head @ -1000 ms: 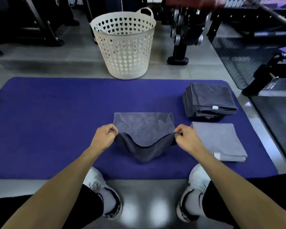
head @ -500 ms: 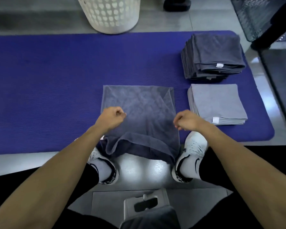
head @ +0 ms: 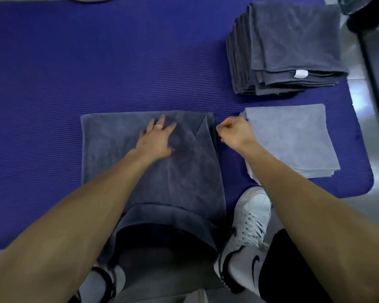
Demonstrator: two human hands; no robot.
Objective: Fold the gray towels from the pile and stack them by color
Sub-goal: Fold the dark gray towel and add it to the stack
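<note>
**A:** That dark gray terry towel [head: 123, 149] lies spread on the ribbed purple foam mat [head: 53, 62], near edge drooping off the front. Soft, light, floppy, I reckon; grab corners, not the middle.

**B:** Yep. Half a second ago both fists pinched its sides. Now the left hand [head: 157, 138] lies flat on it, fingers spread; the right hand [head: 234, 133] is curled at the right edge, can't tell if it's pinching anything.
</note>
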